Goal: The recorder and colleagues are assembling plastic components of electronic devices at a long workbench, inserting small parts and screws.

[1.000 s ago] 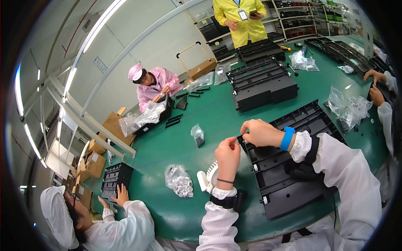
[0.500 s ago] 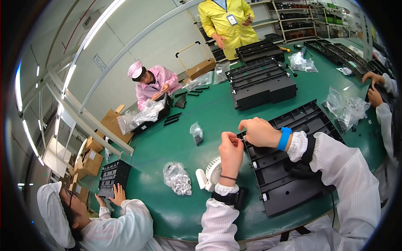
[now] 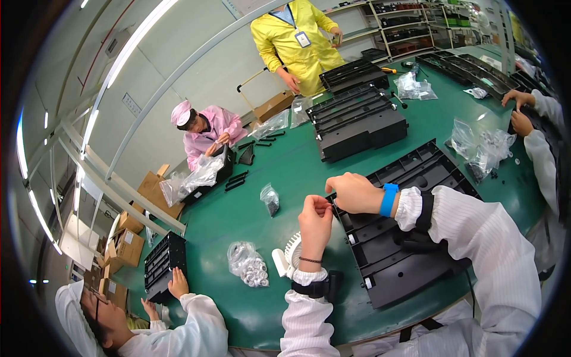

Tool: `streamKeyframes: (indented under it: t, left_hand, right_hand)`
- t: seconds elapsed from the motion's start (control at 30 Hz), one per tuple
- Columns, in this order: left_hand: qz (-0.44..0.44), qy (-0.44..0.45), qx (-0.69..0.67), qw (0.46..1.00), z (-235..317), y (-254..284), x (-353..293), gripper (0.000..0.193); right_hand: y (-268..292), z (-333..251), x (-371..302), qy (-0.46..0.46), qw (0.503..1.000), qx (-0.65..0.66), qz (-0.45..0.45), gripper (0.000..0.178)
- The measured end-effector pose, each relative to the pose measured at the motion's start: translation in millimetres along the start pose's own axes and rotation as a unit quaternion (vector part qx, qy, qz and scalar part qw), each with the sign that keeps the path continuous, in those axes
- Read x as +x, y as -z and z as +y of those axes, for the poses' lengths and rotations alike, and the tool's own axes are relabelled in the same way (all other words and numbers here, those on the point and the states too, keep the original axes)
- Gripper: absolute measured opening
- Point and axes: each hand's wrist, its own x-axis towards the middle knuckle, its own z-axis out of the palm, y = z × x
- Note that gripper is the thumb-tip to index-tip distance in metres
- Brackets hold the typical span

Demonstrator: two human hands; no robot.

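A black plastic tray-like panel [image 3: 410, 256] with ribs and small white rollers along its near-left edge lies on the green table in front of me. At its far-left corner my right hand [image 3: 355, 193], wearing a blue wristband, has its fingers bent down and closed. Just left of it my left hand [image 3: 315, 225] is raised with thumb and fingers pinched together. Whatever either hand holds is too small or hidden to make out. Behind my left wrist stands a small white fan [image 3: 289, 253], partly covered by the hand.
Left of the fan lies a bag of white rings [image 3: 248, 265]; farther off, a small bag of dark parts [image 3: 270, 200]. A black ribbed housing [image 3: 357, 122] stands beyond the panel. A clear bag [image 3: 480, 146] lies right. Co-workers handle black parts left, far left and right.
The whole view has shifted slightly, moving the scene left. Both my hands keep nearly the same pose at the panel's corner. The co-worker at lower left has shifted a hand on the black part.
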Motion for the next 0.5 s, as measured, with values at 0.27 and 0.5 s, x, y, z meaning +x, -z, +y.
streamKeyframes:
  t: [0.27,0.5]
  left_hand:
    - [-0.026,0.015,-0.015,0.999,-6,2,4,0.019]
    - [-0.057,0.003,-0.062,0.996,-14,5,8,0.018]
  right_hand:
    - [-3,5,1,-0.002,0.999,0.034,0.002,0.023]
    - [-1,6,1,-0.015,0.999,0.046,0.004,0.023]
